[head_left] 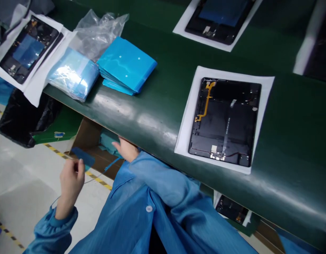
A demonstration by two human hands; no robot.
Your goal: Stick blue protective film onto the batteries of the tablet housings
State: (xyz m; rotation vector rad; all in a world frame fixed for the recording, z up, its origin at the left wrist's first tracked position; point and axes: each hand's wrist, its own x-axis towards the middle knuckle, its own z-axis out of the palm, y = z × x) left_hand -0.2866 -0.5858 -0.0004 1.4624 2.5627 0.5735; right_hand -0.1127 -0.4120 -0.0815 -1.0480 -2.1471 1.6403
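Note:
My left hand [71, 181] is closed, pinching a thin translucent blue film sheet [85, 158] over an open cardboard box [85, 132] below the table edge. Light blue pieces [110, 141] lie inside the box. My right hand [128, 150] is beside the box, close under the table edge, with its thumb stretched out; its other fingers are partly hidden and no object shows in it. On the table to the right, an opened tablet housing [226, 121] rests on a white sheet [185, 130]. An orange flex cable and a small circuit board show in it.
A stack of bright blue film sheets [127, 65] lies next to a plastic-wrapped stack [74, 74] on the green table [157, 98]. More tablet housings lie at the far left [29, 49] and top [221, 16]. A coiled blue cord [112, 164] hangs near the box.

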